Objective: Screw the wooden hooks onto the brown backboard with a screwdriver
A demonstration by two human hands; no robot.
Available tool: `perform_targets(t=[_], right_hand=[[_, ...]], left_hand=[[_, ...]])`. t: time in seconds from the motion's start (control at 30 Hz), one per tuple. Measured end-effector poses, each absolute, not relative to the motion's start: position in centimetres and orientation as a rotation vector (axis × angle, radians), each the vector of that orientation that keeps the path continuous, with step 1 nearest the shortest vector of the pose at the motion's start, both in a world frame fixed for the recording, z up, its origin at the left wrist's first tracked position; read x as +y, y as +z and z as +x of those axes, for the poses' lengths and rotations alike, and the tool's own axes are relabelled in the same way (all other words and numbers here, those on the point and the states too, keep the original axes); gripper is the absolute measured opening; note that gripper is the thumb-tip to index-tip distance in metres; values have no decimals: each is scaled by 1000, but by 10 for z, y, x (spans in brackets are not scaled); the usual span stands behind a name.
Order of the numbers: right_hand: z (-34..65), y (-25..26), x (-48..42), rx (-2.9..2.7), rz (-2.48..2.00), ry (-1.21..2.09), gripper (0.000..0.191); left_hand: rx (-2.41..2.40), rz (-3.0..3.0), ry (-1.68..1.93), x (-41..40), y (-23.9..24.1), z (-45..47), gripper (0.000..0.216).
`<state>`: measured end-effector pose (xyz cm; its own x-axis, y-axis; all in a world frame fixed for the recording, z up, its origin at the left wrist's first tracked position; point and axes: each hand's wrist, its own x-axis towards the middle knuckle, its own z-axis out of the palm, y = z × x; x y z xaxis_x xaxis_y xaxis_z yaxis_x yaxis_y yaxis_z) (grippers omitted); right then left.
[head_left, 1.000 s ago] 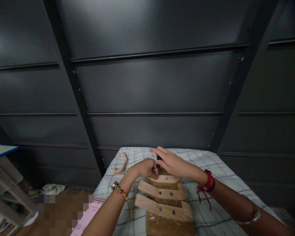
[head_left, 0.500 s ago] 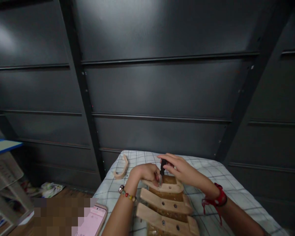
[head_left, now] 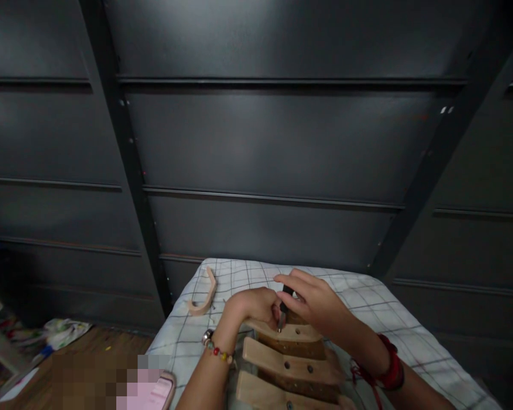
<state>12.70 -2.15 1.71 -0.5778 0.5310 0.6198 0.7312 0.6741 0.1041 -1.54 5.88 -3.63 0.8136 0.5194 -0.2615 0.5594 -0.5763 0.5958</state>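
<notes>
My right hand [head_left: 310, 296] has its fingers closed around the black handle of a screwdriver [head_left: 286, 299], which stands nearly upright. The metal tip meets the farthest curved wooden piece [head_left: 310, 332], at a hole beside another dark hole. My left hand [head_left: 260, 306] is curled at the shaft near that tip; its fingertips are partly hidden, and whatever they pinch is too small to make out. Nearer to me lie more pale curved wooden pieces [head_left: 269, 357] with dark holes, set across a brownish base [head_left: 297, 348].
A loose hooked wooden piece [head_left: 209, 296] lies at the left on the checked cloth [head_left: 239, 273]. A phone [head_left: 151, 390] is at the lower left, partly pixelated. Dark metal panels [head_left: 260, 142] rise behind the cloth-covered surface. Crumpled items [head_left: 66, 332] lie on the floor.
The view has shifted slightly, so the wooden pieces sit a little lower in it. My right hand's fingers have turned a little on the screwdriver; my left hand stays at its tip.
</notes>
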Motion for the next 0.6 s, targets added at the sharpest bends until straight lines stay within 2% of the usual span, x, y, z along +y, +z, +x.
perform_targets(t=[0.07,0.13,0.23,0.4,0.5,0.6], right_hand=[[125,17,-24,-2369,-892,-655,20],[122,19,-27,-2380,-936,-690,18],[119,20,-32,-2377,-1130,-517,19],[121,21,-39,-2377,-1180,-116,40],[123,25,-43,-2361,-1128,28,39],[121,27,-45,-2224,-1182,70,28]], left_hand=[[747,2294,-67,61,-39,-15,18],[726,2294,-59,63,-40,-16,16],[708,2310,-49,64,-39,-15,14],[695,2347,-58,63,-34,-13,11],[684,2359,-58,63,-34,-12,12],[681,2370,-56,62,-32,-11,9]])
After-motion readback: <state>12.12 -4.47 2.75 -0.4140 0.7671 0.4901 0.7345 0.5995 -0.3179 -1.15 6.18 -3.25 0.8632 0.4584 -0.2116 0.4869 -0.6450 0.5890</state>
